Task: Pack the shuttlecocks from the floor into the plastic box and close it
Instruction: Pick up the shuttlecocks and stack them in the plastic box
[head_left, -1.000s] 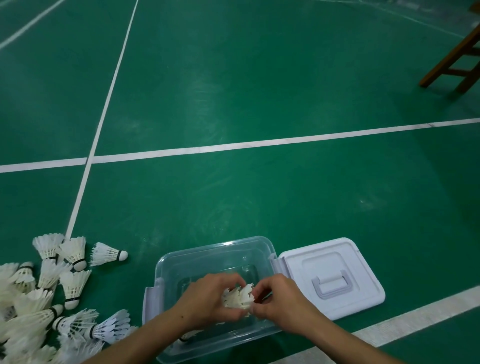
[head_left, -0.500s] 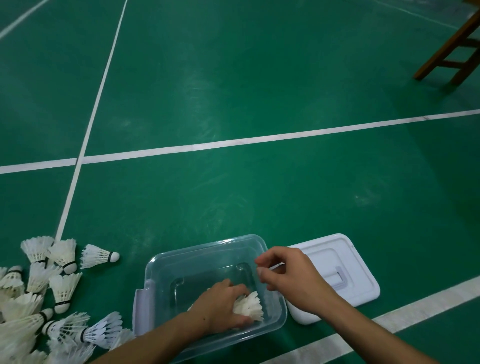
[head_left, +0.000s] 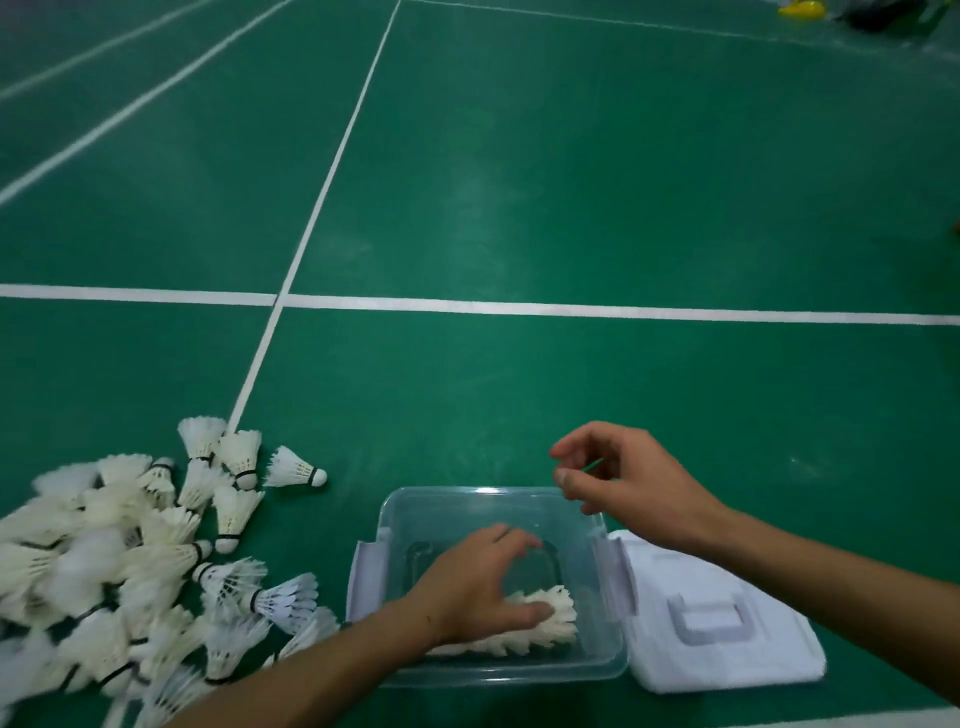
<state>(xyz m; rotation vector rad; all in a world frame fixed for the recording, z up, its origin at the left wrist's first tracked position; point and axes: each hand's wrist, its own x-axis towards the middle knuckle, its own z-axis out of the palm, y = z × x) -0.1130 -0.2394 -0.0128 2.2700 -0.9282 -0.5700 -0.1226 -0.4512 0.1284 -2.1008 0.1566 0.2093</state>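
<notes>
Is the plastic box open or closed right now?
Open. The plastic box has no cover; its white lid lies on the floor beside it.

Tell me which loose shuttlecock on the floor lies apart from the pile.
The shuttlecock on its side, cork pointing right toward the plastic box; the others overlap.

Green court floor (head_left: 571, 208), glossy w/ soft light sheen; white lines (head_left: 519, 307) crossing; yellow obj (head_left: 797, 8) far right, blurred.
</notes>
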